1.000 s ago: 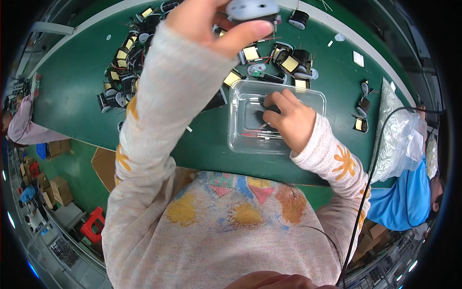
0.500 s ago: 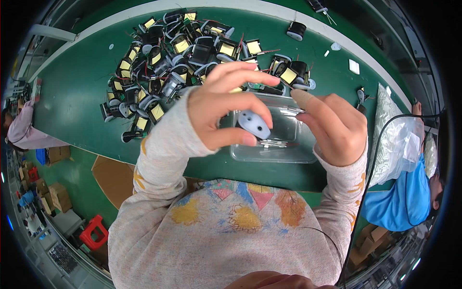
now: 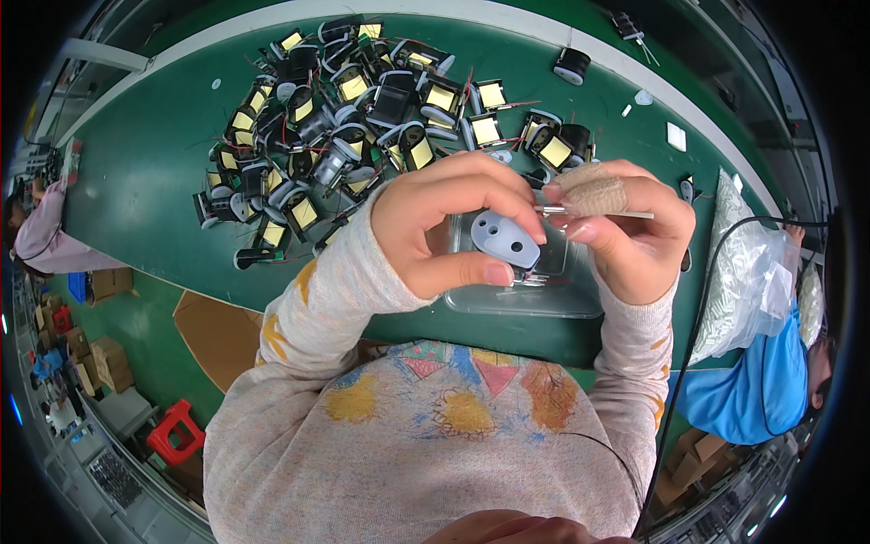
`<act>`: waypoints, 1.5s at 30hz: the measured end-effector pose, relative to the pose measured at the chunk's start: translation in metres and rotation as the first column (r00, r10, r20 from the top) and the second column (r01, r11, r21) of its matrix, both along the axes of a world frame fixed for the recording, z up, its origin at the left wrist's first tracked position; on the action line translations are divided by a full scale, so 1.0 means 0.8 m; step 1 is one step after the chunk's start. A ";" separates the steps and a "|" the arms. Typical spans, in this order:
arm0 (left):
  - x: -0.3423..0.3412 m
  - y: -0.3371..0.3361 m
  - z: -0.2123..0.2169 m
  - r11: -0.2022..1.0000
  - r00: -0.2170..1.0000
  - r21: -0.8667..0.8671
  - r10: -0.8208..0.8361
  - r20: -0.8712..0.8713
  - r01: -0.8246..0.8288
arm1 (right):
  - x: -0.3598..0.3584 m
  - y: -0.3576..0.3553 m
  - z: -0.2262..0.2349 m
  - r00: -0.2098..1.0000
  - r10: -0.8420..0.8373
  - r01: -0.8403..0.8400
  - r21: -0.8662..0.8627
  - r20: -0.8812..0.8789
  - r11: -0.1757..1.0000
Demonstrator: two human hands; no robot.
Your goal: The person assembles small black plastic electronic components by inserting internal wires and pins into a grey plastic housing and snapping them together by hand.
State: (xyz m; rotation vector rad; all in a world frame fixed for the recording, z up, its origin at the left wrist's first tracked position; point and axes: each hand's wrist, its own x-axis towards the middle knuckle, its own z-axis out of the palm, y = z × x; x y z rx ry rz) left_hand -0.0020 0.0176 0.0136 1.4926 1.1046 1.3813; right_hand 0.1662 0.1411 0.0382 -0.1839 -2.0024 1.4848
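Observation:
My left hand (image 3: pixel 453 231) grips a small grey oval part (image 3: pixel 506 238) with holes in its face, thumb under it and fingers over it. My right hand (image 3: pixel 625 231) holds a thin metal pin (image 3: pixel 598 213) between thumb and a bandaged forefinger, its tip pointing at the grey part. Both hands hover close to my chest above a clear plastic tray (image 3: pixel 530 299) on the green table (image 3: pixel 163 154).
A heap of several black coil parts with yellow tape (image 3: pixel 362 109) lies at the back of the table. A clear bag of small white pieces (image 3: pixel 748 272) sits at the right. A person in blue (image 3: pixel 743 399) is at the right, another at the far left (image 3: pixel 36 236).
My left hand came down from the far pile with the grey part toward my chest. My right hand left the tray and rose with a pin beside the part.

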 end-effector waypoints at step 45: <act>0.020 -0.015 -0.010 0.884 0.760 0.352 0.451 -0.467 -0.308 | 0.025 -0.033 0.015 0.962 -0.253 0.273 0.284 -0.108 0.919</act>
